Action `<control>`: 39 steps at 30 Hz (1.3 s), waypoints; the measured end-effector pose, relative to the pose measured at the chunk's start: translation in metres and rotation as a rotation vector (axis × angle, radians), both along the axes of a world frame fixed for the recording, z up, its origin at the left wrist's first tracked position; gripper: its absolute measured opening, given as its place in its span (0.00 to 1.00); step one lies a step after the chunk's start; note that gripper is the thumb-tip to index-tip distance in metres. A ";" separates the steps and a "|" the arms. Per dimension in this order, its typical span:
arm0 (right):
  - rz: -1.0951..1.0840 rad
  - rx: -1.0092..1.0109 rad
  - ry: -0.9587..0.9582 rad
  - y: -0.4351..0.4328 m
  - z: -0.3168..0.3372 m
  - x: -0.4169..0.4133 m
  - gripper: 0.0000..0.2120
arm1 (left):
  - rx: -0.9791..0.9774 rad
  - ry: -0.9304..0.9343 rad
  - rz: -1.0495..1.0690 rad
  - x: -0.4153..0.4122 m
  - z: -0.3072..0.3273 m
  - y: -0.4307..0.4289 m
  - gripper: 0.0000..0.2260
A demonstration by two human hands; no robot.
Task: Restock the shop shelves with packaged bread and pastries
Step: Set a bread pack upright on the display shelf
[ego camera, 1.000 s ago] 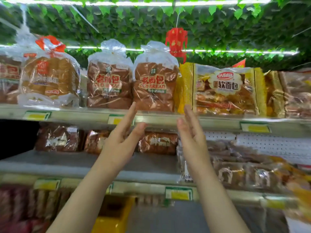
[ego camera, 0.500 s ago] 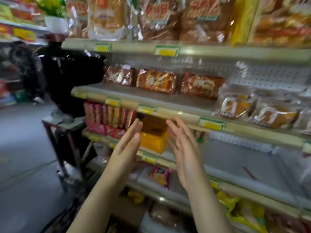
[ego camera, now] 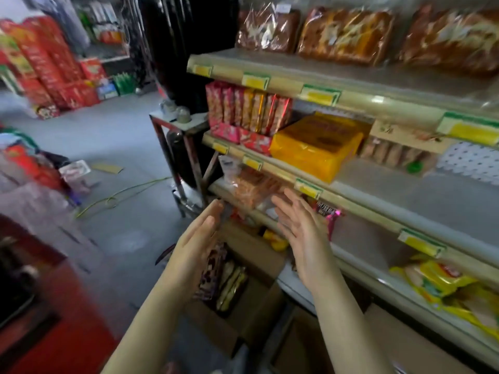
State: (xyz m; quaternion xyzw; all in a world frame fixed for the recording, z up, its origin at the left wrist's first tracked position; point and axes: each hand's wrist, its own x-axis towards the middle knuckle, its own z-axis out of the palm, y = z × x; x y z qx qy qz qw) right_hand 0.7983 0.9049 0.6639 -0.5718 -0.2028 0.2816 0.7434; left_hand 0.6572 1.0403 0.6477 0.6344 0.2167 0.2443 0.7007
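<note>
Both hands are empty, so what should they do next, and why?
Probably lower both hands into the open cardboard box on the floor and pick up a packet. The left hand and right hand are open, palms facing, right above it. The box holds wrapped pastry packets, and the shelf beside the yellow pack has bare space.

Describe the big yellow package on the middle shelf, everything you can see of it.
The yellow package is a broad, flat block wrapped in glossy orange-yellow film, with a darker printed panel on top, blurred beyond reading. It lies flat on the shelf, one corner jutting past the front edge above the price rail. Its left side touches the red boxes; pale packets sit behind it on the right. Neither hand touches it.
</note>
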 end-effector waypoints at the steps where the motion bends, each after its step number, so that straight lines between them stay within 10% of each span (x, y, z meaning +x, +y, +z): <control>1: 0.006 -0.021 0.024 0.005 -0.009 0.000 0.13 | -0.015 0.020 0.017 -0.002 -0.007 0.007 0.23; 13: 0.043 -0.303 0.213 0.125 -0.109 0.004 0.17 | -0.248 0.221 0.173 -0.002 -0.108 0.122 0.28; 21: 0.096 -0.532 0.168 0.218 -0.179 0.012 0.18 | -0.880 0.209 0.511 0.024 -0.197 0.200 0.22; 35: 0.046 -0.566 0.290 0.276 -0.385 0.049 0.12 | -0.748 0.670 0.680 0.042 -0.395 0.292 0.09; 39: 0.110 -0.585 0.314 0.286 -0.458 0.062 0.14 | -0.546 0.818 0.558 0.051 -0.462 0.321 0.23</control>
